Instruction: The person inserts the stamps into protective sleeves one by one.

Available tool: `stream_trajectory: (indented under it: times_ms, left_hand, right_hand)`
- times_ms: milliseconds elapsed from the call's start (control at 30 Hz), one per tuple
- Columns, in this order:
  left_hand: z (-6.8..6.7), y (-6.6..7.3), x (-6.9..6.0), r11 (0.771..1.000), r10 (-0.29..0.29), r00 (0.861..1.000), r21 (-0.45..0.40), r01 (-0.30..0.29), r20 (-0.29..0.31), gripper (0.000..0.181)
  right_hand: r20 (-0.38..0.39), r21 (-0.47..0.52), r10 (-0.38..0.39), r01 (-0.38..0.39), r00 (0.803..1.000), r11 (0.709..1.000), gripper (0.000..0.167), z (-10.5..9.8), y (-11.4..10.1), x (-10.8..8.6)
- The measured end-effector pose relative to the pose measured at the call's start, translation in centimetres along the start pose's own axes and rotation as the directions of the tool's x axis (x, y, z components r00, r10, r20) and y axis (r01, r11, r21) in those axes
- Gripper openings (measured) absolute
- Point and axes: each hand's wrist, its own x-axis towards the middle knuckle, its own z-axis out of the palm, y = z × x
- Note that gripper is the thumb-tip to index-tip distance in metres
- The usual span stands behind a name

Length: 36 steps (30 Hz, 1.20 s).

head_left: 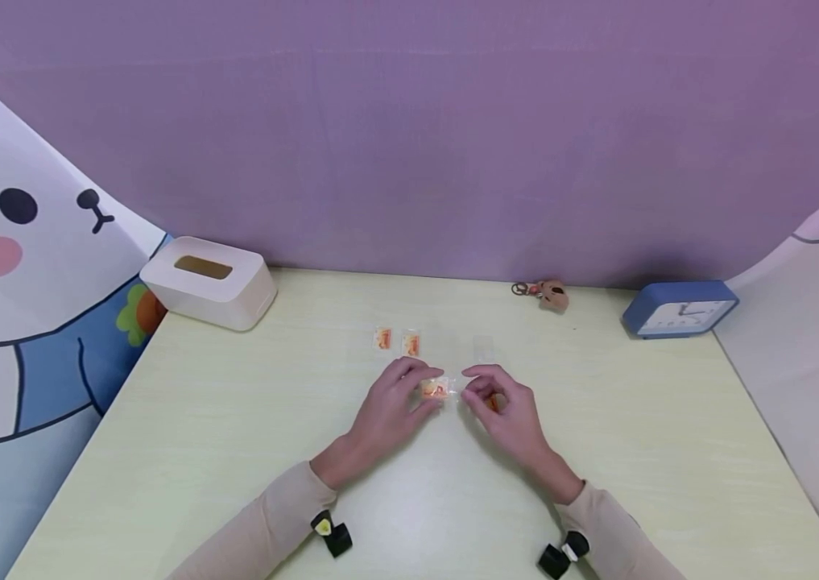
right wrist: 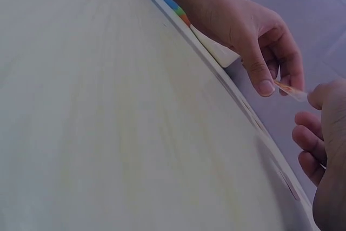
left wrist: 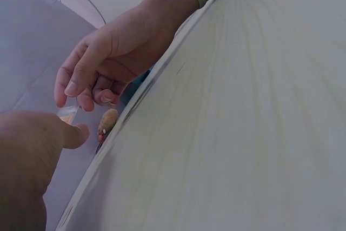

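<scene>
A small clear packet [head_left: 435, 388] with orange print is held between the thumb and fingers of my left hand [head_left: 398, 403], above the table's middle. Its see-through end points toward my right hand [head_left: 506, 411]. The right thumb and index fingertips are apart, close to that end; whether they touch it is hard to tell. Through the gap in the right fingers an orange patch [head_left: 494, 401] shows, mostly hidden. Beyond the left hand lie two similar packets [head_left: 383, 337], side by side. A faint clear wrapper [head_left: 484, 348] lies beyond the right hand.
A white tissue box [head_left: 235, 278] stands at the back left of the pale table [head_left: 199, 451]. Toward the back right are a brown keychain [head_left: 552, 296] and a blue clock [head_left: 684, 310]. A purple backdrop [head_left: 409, 145] rises behind the table.
</scene>
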Motion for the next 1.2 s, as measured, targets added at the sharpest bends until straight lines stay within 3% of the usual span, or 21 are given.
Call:
stream_trajectory:
  times_ms: [267, 600, 833, 1000, 1200]
  left_hand:
    - [-0.19, 0.34, 0.09, 0.998, -0.056, 0.996, 0.019, 0.055, 0.063, 0.044]
    - [-0.06, 0.61, 0.0, 0.998, -0.035, 0.993, 0.046, 0.03, 0.113, 0.045]
    - [-0.01, 0.91, 0.26, 0.994, -0.108, 0.988, -0.022, 0.111, 0.107, 0.016]
    - [0.06, 0.89, 0.42, 0.982, -0.166, 0.978, -0.066, 0.176, 0.128, 0.017]
    - [0.12, 0.53, 0.48, 0.977, -0.184, 0.972, -0.081, 0.197, 0.143, 0.011]
  right_hand:
    - [0.018, -0.056, 0.017, -0.016, 1.0, 0.998, 0.032, 0.34, -0.32, -0.13]
    - [-0.034, -0.048, 0.009, -0.011, 0.999, 0.999, 0.029, 0.65, -0.13, -0.25]
    - [-0.039, -0.05, 0.013, -0.015, 0.999, 0.999, 0.032, 0.64, -0.37, -0.35]
    - [-0.03, -0.051, 0.027, -0.029, 0.999, 0.998, 0.03, 0.67, -0.61, -0.31]
    - [-0.053, -0.089, 0.018, -0.023, 0.998, 0.996, 0.03, 0.58, -0.59, -0.2]
